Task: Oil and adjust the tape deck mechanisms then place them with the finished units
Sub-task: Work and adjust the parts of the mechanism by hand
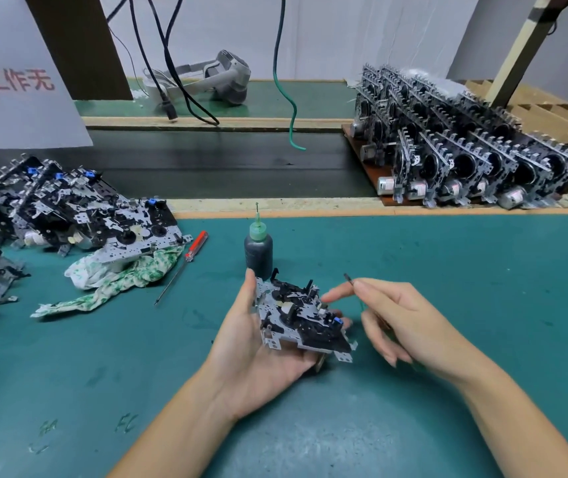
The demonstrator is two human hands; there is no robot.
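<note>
We cradle the mechanism (301,317) in the left hand (258,353), palm up, thumb curled along its left edge and fingers under its plate; it sits clear of the mat (448,288), component side up. The right hand (403,322), just right of it, pinches a thin tool (348,278) between thumb and fingers, tip raised above the deck's right end, while the index finger reaches toward the black parts; the tool's kind we cannot tell.

For this step we judge the following good practice: keep the plate level in the left palm, steady the right hand against the deck's edge, and touch only the pivot intended, since excess oil could reach neighbouring parts.

Just beyond the left hand stands the oil bottle (258,248), needle up, within easy reach for recharging. Further left lie a screwdriver (186,260), a rag (120,274) and the pile (51,208) of waiting decks. Far right of the right hand, the finished units (465,139) stand in rows on a board; we place the deck there last.
</note>
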